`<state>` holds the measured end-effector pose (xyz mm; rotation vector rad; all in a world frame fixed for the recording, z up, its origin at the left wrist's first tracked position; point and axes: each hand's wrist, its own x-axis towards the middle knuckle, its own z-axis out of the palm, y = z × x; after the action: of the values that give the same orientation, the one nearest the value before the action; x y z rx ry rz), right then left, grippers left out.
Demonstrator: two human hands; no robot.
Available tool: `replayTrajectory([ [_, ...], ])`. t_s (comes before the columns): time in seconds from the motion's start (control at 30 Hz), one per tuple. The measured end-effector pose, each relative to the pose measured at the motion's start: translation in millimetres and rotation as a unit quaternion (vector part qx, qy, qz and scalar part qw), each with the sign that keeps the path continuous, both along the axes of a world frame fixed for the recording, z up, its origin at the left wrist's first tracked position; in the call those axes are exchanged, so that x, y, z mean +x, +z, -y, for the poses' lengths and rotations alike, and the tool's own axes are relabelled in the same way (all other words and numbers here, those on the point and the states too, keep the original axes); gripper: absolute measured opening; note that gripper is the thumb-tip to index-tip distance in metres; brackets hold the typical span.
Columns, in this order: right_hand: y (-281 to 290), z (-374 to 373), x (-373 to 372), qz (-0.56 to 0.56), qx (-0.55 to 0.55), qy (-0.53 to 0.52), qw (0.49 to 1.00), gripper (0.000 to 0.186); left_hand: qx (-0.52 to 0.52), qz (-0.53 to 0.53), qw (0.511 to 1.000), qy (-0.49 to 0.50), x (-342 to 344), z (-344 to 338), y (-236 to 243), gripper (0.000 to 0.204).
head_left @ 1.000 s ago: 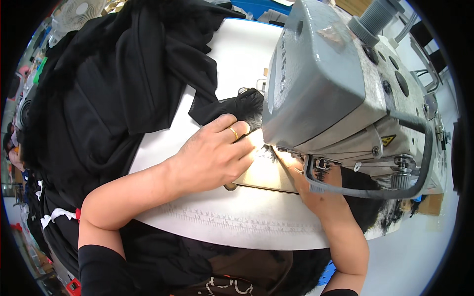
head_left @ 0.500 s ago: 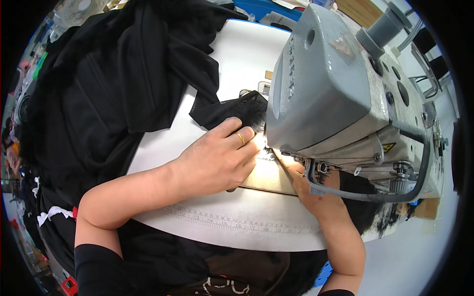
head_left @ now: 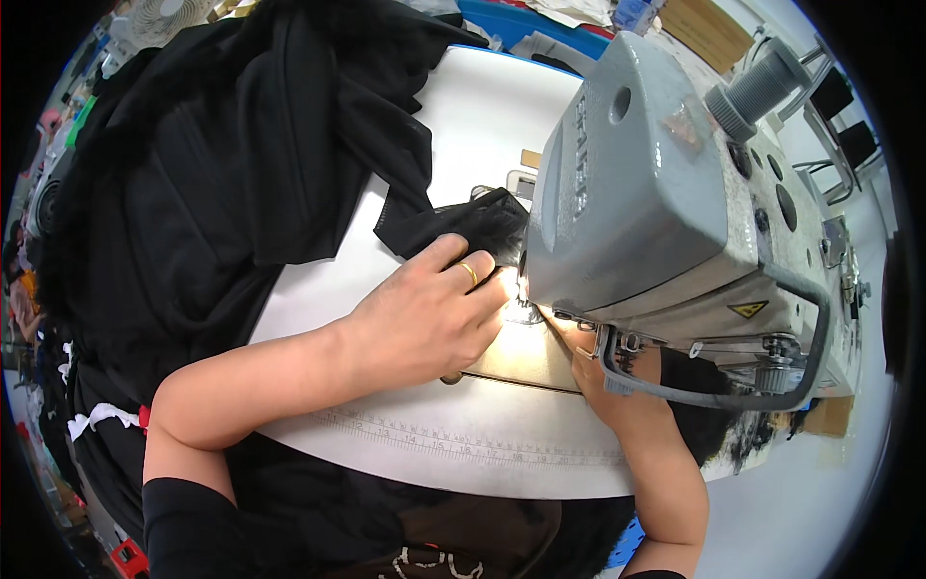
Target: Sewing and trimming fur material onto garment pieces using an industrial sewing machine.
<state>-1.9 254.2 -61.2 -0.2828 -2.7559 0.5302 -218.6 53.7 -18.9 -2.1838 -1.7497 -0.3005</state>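
My left hand (head_left: 424, 317), with a gold ring on one finger, is closed over the edge of the black fabric (head_left: 449, 222) beside the needle area of a grey sewing machine (head_left: 627, 183). Its fingers are curled, and the thumb is hidden beneath. From the right, my right hand (head_left: 610, 386) reaches in under the machine head. A finger points toward the lit needle plate (head_left: 521, 313) along a thin dark edge. The machine and its guard hide most of this hand's fingers, so their grip does not show. The fabric runs back to a large black garment pile on the left.
A big black garment heap (head_left: 212, 174) covers the left of the white table (head_left: 473, 106). Printed ruler markings (head_left: 463, 442) follow the table's near edge. A bent grey guard bar (head_left: 820, 338) juts from the machine. Behind stand a blue bin (head_left: 526, 21) and a cardboard box (head_left: 709, 34).
The view has shifted a little, so the machine sits slightly lower in it. Both hands stay at nearly the same place by the needle, and the fabric shows hardly any movement.
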Motion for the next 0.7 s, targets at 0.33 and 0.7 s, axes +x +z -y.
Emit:
replayTrajectory([
  [0.33, -2, -4, -6, -0.01, 0.047, 0.001, 0.999, 0.015, 0.021, 0.026, 0.999, -0.009, -1, -1, -1, 0.012],
  [0.7, 33, 20, -12, 0.041, 0.166, 0.048, 0.984, 0.021, 0.013, -0.009, 0.998, 0.053, 22, 8, 15, 0.017],
])
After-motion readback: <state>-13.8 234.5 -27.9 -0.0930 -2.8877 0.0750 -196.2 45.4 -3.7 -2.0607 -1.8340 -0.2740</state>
